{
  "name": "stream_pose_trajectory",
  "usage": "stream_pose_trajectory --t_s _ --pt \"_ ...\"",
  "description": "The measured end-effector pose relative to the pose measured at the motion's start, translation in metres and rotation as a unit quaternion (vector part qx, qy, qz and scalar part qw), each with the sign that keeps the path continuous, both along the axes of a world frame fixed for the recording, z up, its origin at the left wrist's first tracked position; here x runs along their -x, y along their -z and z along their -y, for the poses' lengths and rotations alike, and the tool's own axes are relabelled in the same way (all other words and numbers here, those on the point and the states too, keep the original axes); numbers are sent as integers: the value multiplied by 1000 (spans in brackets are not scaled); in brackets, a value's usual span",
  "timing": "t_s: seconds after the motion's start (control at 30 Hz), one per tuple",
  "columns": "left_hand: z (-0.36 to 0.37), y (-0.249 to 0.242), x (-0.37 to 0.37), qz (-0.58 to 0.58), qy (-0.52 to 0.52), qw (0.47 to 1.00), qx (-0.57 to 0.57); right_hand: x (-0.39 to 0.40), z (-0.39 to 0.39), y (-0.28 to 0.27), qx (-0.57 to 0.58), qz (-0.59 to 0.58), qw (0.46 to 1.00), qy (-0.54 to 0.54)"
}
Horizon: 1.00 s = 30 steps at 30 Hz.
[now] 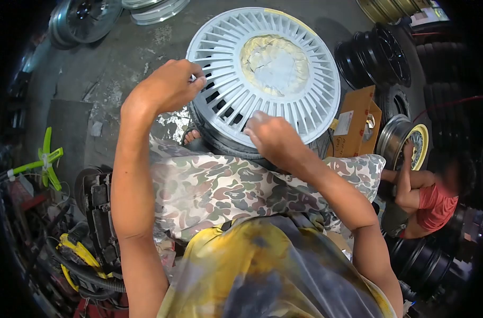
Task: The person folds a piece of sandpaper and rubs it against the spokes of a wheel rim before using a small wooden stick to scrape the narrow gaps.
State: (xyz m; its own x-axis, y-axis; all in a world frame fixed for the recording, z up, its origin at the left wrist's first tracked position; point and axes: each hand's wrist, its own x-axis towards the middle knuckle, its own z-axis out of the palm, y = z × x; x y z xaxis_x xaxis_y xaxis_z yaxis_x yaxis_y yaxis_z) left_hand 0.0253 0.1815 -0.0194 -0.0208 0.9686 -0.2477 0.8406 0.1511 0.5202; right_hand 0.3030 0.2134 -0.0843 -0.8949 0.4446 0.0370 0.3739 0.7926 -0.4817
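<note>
A pale grey-white multi-spoke wheel rim (324, 100), its centre covered with wrinkled masking tape and paper (276, 66), lies face up in front of me on a dark tire (220, 144). My left hand (172, 85) is at the wheel's left edge, fingers curled and thumb close to the spoke ends. What it grips, if anything, is hidden. Over the near spokes, my right hand (276, 135) is closed with its whitish, dusty fingertips against the wheel face. Anything held inside those fingers cannot be made out.
A cardboard box (352, 122) and black wheels (374, 55) stand to the right. A person in a red shirt (437, 204) sits there, one hand at a yellow-edged wire wheel (420, 143). Silver wheels (85, 21) lie far left; a green fan-like part (48, 159) and hoses (88, 273) are nearer.
</note>
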Motion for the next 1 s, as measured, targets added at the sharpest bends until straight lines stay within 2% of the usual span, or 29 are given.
stream_pose_trajectory --t_s 0.03,0.17,0.27,0.4,0.47,0.5,0.57,0.6,0.67,0.7,0.77,0.8,0.83,0.87,0.9,0.93,0.97,1.0 --pt "1 -2 -2 -2 -5 1000 14 4 4 7 -36 80 996 12" --pt "4 7 5 11 -7 1000 -2 -2 15 -1 -63 23 998 11" --pt "9 8 7 9 -13 1000 -7 0 29 -17 -44 67 996 50" --pt "7 5 6 8 -15 1000 -10 6 21 9 -61 54 995 60" --pt "10 2 5 9 -19 1000 -8 5 18 11 23 27 996 85" --pt "10 0 5 9 -18 1000 -6 2 14 8 24 30 996 82" --pt "11 4 5 11 -15 1000 -2 -4 4 -1 -25 -99 995 -4" --pt "10 7 6 11 -10 1000 -13 -3 5 3 -25 -98 995 -2" --pt "7 5 7 4 -5 1000 -30 4 7 11 12 -42 996 73" --pt "7 4 6 8 -11 1000 -17 5 3 4 13 -44 996 72" --pt "6 6 6 14 -14 1000 -3 5 -8 -33 236 -15 962 136" --pt "7 7 6 16 -9 1000 -11 7 -12 -53 290 69 934 195" --pt "7 8 6 18 -3 1000 -18 7 -13 -48 291 71 934 197" --pt "6 8 4 18 1 1000 -17 9 -13 -36 176 1 977 119" --pt "5 5 3 16 4 1000 -6 13 -10 -23 53 -71 995 39" --pt "3 2 2 13 7 1000 3 18 -4 -5 41 -20 998 42" --pt "2 1 0 10 15 1000 -1 23 4 8 36 -23 998 51" --pt "2 3 -2 7 13 1000 -5 28 12 16 -24 -64 997 34"
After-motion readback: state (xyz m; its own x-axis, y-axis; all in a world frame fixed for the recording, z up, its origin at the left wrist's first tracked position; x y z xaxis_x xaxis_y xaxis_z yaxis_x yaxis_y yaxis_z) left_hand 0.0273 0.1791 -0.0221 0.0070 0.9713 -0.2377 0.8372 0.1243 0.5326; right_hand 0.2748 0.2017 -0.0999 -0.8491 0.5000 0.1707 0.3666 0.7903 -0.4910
